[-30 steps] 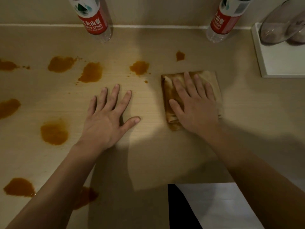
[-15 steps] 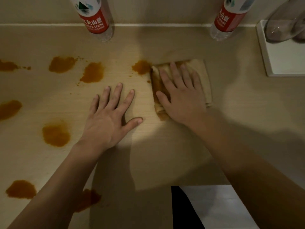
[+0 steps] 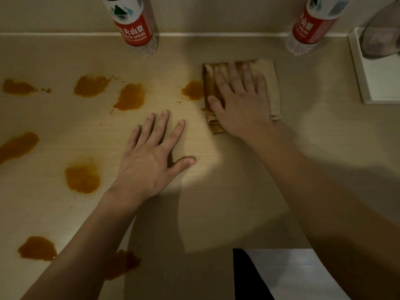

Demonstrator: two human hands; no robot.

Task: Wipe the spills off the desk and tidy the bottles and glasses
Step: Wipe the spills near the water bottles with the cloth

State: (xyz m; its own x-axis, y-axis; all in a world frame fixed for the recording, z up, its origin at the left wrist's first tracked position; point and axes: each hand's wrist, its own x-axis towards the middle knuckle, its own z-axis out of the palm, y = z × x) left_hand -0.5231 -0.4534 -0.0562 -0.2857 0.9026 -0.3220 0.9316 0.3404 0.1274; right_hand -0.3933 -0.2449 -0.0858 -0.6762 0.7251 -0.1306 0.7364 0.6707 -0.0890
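Cloth [image 3: 271,83] shifted left under right hand [image 3: 240,105]; long axis apparently front-back.

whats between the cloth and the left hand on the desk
In the head view, mostly bare desk separates the cloth from the left hand; one orange spill sits just left of the cloth's edge, touching it.

head view, steeply down, close over desk [image 3: 216,213]
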